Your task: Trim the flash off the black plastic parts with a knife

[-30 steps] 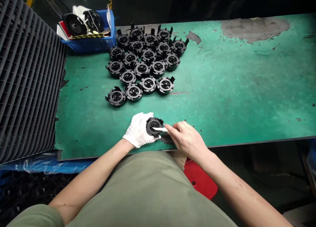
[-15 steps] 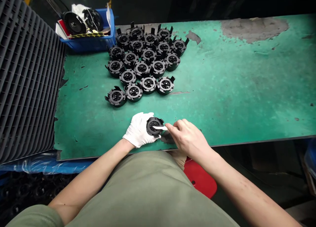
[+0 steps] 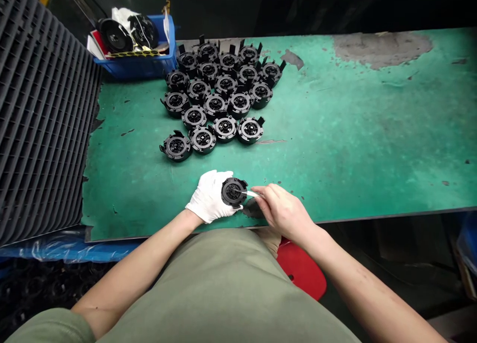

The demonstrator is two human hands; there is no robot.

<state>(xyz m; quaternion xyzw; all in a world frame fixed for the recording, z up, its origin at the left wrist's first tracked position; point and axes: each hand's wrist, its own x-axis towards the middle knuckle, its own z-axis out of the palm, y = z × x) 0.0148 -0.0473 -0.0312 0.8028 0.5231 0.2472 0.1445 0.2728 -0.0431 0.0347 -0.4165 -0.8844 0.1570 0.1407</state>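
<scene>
My left hand (image 3: pixel 210 196), in a white glove, is closed around the side of a round black plastic part (image 3: pixel 234 192) near the table's front edge. The part's ringed face with small tabs is turned up. My bare right hand (image 3: pixel 283 206) pinches a slim pale blade-like tool (image 3: pixel 252 193) from the right. The tool's thin tip reaches over the middle of the part; whether it touches is too small to tell. Beyond my hands, several similar round black parts (image 3: pixel 215 104) stand grouped on the green table, some with upright tabs.
The worn green tabletop (image 3: pixel 357 134) stretches to the right. A blue bin (image 3: pixel 137 68) with black parts and white scraps stands at the back left. Stacked grey grid trays (image 3: pixel 40 119) rise along the left edge. A red stool (image 3: pixel 300 269) is below the front edge.
My right hand has shifted slightly right, and the pale tool now looks thinner and turned at another angle. My left hand and the held part have hardly moved.
</scene>
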